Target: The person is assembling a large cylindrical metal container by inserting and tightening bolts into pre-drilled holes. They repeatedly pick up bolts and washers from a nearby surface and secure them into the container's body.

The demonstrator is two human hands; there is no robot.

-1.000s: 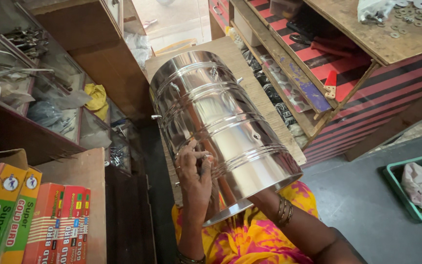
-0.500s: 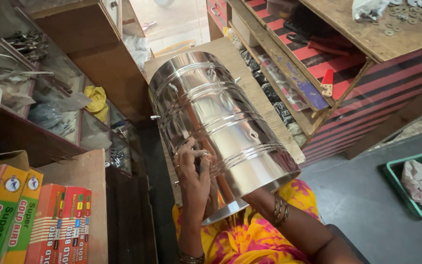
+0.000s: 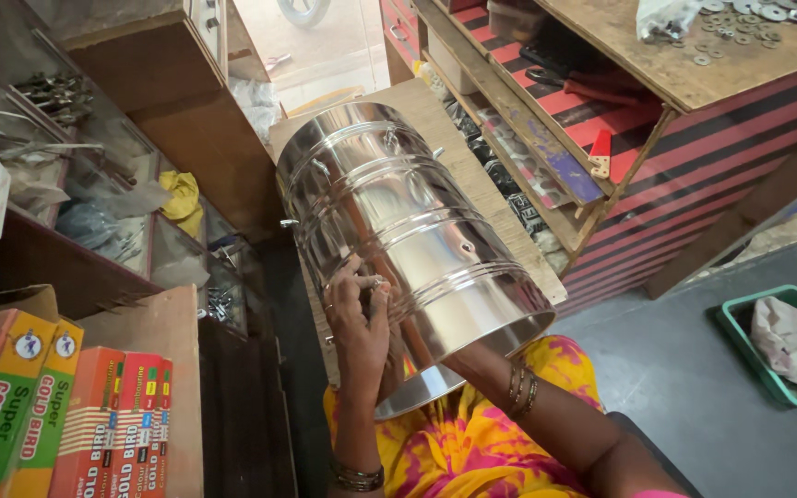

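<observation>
- Since the earlier frame the left hand [image 3: 359, 325] is sitting a little lower on the drum's side, while the drum itself is lying much as it was.
- At the far left, flat cardboard boxes in green, orange and red [image 3: 53, 410] are standing on edge beside a dark wooden shelf with glass-fronted compartments [image 3: 94, 198] holding small metal parts.
- The left hand is pressing against the outer wall of the large shiny steel cylindrical drum [image 3: 398, 231], its fingers bunched in a tight grip around something small at the wall; what it is pinching is too small to tell.
- The drum is lying tilted on the light wooden desk [image 3: 472, 175], its open end facing the person's lap and yellow-and-pink garment [image 3: 472, 443].
- The right forearm, wearing metal bangles [image 3: 520, 391], is reaching inside the drum's open mouth; the right hand is hidden there, so its grip cannot be told.
- Further right, a red-and-black striped counter [image 3: 694, 175] is carrying scattered metal washers [image 3: 740, 23].
- At the far right, a green plastic tray [image 3: 740, 341] holding crumpled cloth is sitting on the grey floor.
</observation>
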